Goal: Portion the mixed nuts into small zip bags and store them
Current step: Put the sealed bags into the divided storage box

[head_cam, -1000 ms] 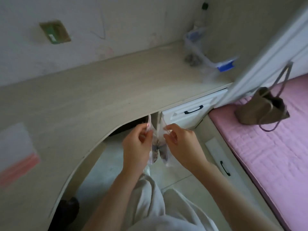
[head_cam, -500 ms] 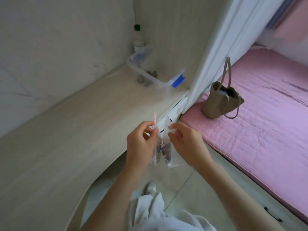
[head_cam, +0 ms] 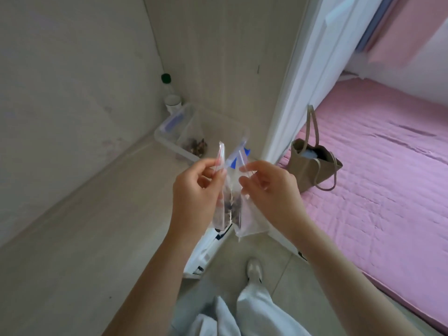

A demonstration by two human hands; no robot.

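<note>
Left hand [head_cam: 196, 190] pinches the top of a small clear zip bag with a red seal strip [head_cam: 221, 156] between thumb and forefinger. Right hand [head_cam: 271, 192] pinches the top edge of a second small clear zip bag [head_cam: 249, 221] the same way. Both hands are clamped on plastic. The two bags hang side by side, touching, in the air over the edge of the light wood-grain desk [head_cam: 84, 226]. Dark mixed nuts [head_cam: 231, 206] sit low in them — cannot tell how they split between the two.

Clear plastic storage box with blue latches [head_cam: 167, 138] stands in the desk's far corner, right behind the held bags, whose tops overlap its near end. Another clear bag holding nuts [head_cam: 196, 145] lies inside it. Behind the box, against the wall, are a bottle with a dark green cap [head_cam: 166, 78] and a white-lidded jar [head_cam: 172, 101]. Right of the white door frame [head_cam: 291, 93], a tan tote bag [head_cam: 312, 168] sits at the edge of a pink quilted mattress [head_cam: 375, 190]. White drawer unit [head_cam: 206, 253] is below the desk edge, under the bags. One pale shoe [head_cam: 253, 267] is on the floor tile.

A second ago the hands were low, in front of the drawer fronts. Now they are raised over the desk corner, nearer the box. View has swung right — the flat pink-striped bag on the desk's left is out of frame. Both pinches are unchanged.
</note>
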